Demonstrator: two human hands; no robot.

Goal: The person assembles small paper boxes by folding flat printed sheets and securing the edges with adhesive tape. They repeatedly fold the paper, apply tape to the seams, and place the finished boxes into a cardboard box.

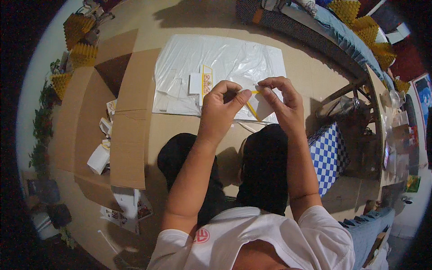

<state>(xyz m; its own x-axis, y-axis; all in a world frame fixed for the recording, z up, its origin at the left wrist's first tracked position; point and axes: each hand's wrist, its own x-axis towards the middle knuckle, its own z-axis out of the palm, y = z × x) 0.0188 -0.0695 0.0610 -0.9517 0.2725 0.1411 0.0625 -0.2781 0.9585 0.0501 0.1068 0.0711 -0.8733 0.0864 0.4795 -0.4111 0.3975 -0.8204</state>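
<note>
Your left hand (pixel 222 105) has its fingers (pixel 240 95) pressed together, thumb against forefinger, on the left end of a small white card with a yellow edge (pixel 261 108). Your right hand (pixel 281 101) pinches the same card from the top, its fingers (pixel 265 90) closed on the upper right part. So the card lies between the two hands, held up above the floor and not resting on it. Its yellow edge runs slanted, from the upper right down toward your body, and both hands are about equally near (the right one covers more of it).

Under the hands, a white plastic sheet (pixel 234 56) is spread on the floor, with more flat white pieces (pixel 177 94) at its near left corner and one card with a yellow strip (pixel 207 81) beside them. To the left lies an opened cardboard box (pixel 128 135), with small white packets (pixel 100 157) in it.

Much of the held card is hidden behind your fingers, so I cannot tell its full shape, or whether it is folded.
</note>
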